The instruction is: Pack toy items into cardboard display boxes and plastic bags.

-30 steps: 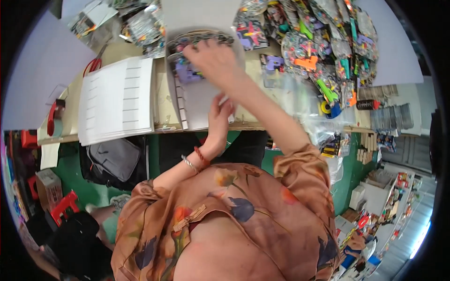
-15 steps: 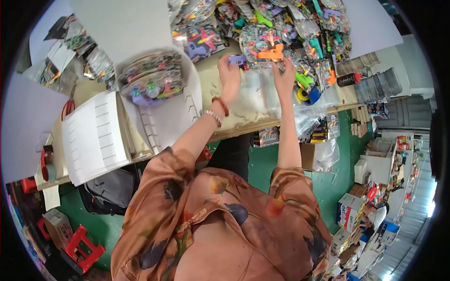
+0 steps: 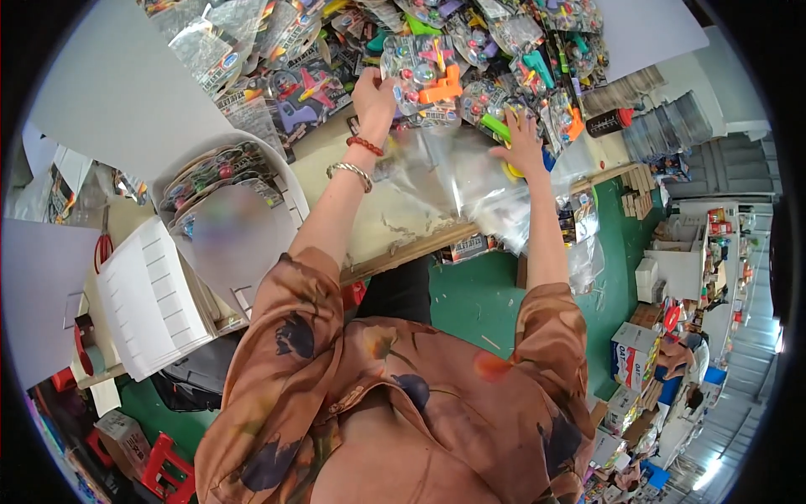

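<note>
My left hand, with a red bead bracelet and a metal bracelet at its wrist, pinches the left edge of a clear blister pack. An orange toy gun, a small red-and-yellow toy plane and coloured balls show inside that pack. To the right, my right hand is open, fingers spread, beside a bright green toy gun and over the right end of some clear plastic bags. Whether its fingertips touch the packs beneath cannot be made out. Yellow and blue bits show partly hidden by that hand.
A heap of similar toy packs covers the far table. At left stand a white bin with more packs, stacked white sheets and red-handled scissors. A dark red-capped bottle and stacked clear plastic pieces lie at right.
My left hand has taken hold of the orange-gun pack's left edge. My right hand has let go of that pack and moved right, fingers spreading. The whole view has shifted somewhat.
</note>
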`<state>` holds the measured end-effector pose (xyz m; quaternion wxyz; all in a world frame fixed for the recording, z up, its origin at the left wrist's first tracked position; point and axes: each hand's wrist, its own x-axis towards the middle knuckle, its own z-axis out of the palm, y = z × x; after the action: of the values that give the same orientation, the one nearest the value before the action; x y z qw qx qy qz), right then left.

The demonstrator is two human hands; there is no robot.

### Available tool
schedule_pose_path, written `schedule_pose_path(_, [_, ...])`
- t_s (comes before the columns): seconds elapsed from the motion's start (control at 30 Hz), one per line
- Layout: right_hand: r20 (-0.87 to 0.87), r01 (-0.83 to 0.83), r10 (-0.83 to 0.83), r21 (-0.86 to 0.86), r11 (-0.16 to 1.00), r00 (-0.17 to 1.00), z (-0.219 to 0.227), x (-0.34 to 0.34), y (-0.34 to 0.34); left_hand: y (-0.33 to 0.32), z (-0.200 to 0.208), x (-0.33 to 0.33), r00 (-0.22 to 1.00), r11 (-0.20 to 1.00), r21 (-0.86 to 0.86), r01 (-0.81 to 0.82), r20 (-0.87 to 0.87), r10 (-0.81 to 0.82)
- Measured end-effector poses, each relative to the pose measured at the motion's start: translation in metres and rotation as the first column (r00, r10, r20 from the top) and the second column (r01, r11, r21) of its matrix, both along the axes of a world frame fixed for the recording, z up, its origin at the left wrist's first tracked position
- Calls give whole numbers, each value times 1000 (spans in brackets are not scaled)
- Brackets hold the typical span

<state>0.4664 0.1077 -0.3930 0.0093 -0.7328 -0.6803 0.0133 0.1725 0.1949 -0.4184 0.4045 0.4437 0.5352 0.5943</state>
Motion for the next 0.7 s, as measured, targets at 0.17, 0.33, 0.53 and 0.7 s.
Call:
schedule_pose_path(0.17, [-183,-168,231,306,937,956,-4,29,-9,-40,52,-21,985,990,92,-107,146,93])
schedule_pose_path(0.33, [-332,76,79,431,899,940,45,-5,-35,-91,79,-48,949,986,86,-144,293,114])
schedule_pose_path(0.53, [-875,444,281,449,776,394,94,-91,-106,-207,108,-69,928,870,453,196,-372,-15])
schedule_pose_path(0.7, [-824,213,156,316,925,545,126,-89,-157,-266,139,-89,555,589,494,640,-827,91])
